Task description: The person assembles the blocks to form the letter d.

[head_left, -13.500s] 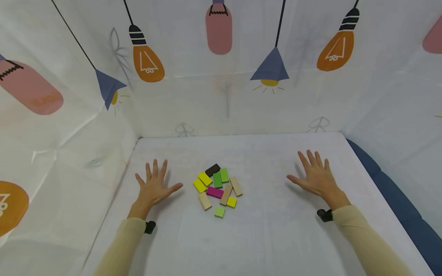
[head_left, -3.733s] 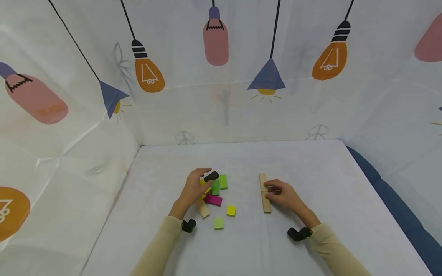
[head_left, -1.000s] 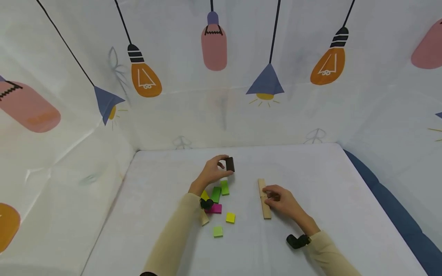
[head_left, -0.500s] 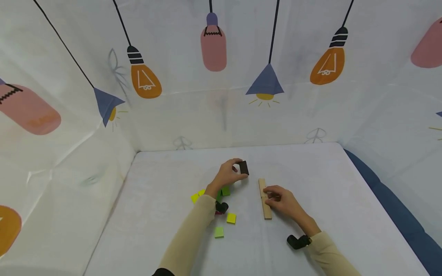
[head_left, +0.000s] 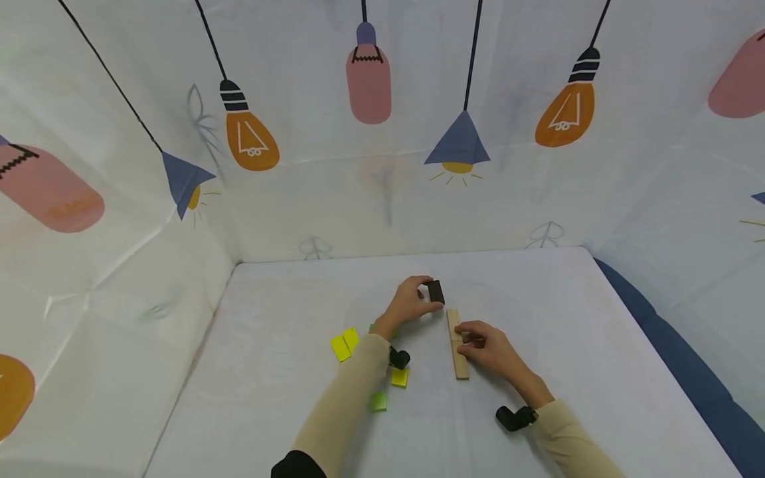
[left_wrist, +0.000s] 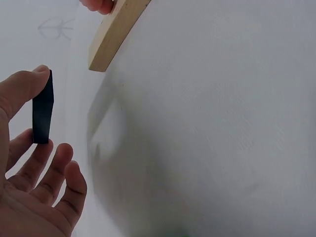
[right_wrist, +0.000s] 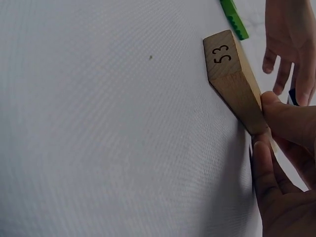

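Observation:
My left hand (head_left: 411, 303) pinches a black wooden block (head_left: 436, 292) between thumb and fingertips, just beyond the far end of two plain wooden blocks. These two, the far one (head_left: 452, 320) and the near one (head_left: 461, 366), lie end to end in a row on the table. At their joint, my right hand (head_left: 489, 346) grips with thumb and fingers. In the right wrist view the near wooden block (right_wrist: 232, 74) bears the number 53 on its end. The left wrist view shows the black block (left_wrist: 43, 108) apart from the far wooden block (left_wrist: 113, 42).
Left of the row lie two yellow blocks (head_left: 340, 347), a small yellow block (head_left: 400, 378) and a light green block (head_left: 378, 401). My left forearm covers other blocks of the group. A patterned white cloth (head_left: 269, 212) rises behind the white table (head_left: 269, 398).
Both hands were spread flat at first; two plain blocks have since moved from the pile into a row. My left hand has lifted the black block and carried it right; my right stays put.

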The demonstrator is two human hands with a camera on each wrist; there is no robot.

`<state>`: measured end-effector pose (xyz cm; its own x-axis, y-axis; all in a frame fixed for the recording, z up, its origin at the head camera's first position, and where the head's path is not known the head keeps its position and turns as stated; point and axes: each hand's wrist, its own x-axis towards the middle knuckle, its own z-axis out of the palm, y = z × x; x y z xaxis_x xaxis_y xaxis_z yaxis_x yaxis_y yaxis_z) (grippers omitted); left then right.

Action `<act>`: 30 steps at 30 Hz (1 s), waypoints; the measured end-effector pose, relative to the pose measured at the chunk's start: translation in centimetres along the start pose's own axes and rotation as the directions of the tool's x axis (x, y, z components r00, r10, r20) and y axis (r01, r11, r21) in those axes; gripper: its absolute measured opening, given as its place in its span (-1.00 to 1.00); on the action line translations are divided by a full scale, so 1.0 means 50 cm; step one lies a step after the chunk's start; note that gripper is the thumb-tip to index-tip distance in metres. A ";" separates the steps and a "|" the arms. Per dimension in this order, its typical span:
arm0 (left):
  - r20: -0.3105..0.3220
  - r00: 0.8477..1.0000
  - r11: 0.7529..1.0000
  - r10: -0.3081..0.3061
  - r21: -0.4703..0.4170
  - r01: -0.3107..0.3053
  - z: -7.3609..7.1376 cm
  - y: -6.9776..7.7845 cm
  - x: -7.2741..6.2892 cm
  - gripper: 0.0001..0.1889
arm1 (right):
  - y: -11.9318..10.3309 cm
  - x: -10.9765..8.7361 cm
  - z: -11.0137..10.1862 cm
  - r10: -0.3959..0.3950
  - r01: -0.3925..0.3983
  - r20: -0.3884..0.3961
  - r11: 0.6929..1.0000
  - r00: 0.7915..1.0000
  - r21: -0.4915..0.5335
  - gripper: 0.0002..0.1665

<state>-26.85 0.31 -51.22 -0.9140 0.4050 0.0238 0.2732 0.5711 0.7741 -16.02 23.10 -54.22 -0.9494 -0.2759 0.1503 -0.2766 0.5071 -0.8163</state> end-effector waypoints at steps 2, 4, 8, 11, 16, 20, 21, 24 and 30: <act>-0.010 1.000 1.000 -0.006 0.001 0.006 0.006 0.000 0.004 -0.30 | 0.000 -0.001 0.002 0.003 -0.003 -0.001 1.000 1.000 0.005 -0.56; -0.023 1.000 1.000 -0.020 0.001 0.020 0.013 0.001 0.007 -0.28 | 0.001 -0.004 0.004 -0.001 0.001 0.000 1.000 1.000 0.010 -0.56; -0.026 0.999 0.999 -0.048 -0.009 0.048 0.026 0.004 0.011 -0.26 | 0.003 -0.010 0.008 -0.029 0.029 -0.009 0.999 1.000 0.015 -0.56; -0.021 0.999 0.999 -0.041 -0.009 0.041 0.033 0.010 0.015 -0.28 | 0.006 -0.011 0.009 -0.049 0.050 -0.020 0.999 0.999 0.015 -0.56; -0.030 0.999 1.000 -0.025 -0.004 0.025 0.043 0.016 0.030 -0.30 | 0.010 -0.006 0.005 -0.064 0.065 -0.027 0.998 0.998 0.024 -0.56; -0.029 0.999 1.000 -0.027 0.013 0.027 0.054 0.014 0.042 -0.31 | 0.008 0.000 0.003 -0.068 0.069 -0.034 0.997 0.997 0.027 -0.56; -0.032 0.999 0.999 -0.030 0.017 0.030 0.056 0.014 0.043 -0.31 | 0.007 0.001 0.003 -0.067 0.068 -0.032 0.997 0.997 0.026 -0.56; -0.042 0.999 0.999 -0.028 0.030 0.029 0.061 0.013 0.044 -0.32 | 0.005 0.002 0.003 -0.062 0.063 -0.024 0.998 0.998 0.024 -0.55; -0.033 0.999 0.998 -0.015 0.067 0.017 0.069 0.016 0.041 -0.32 | 0.004 -0.003 0.004 -0.033 0.034 -0.019 0.999 0.999 0.027 -0.56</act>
<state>-27.47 4.04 -52.74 -0.9274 0.3725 0.0328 0.2767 0.6243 0.7305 -15.90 23.07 -54.54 -0.9423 -0.2773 0.1876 -0.3042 0.4751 -0.8257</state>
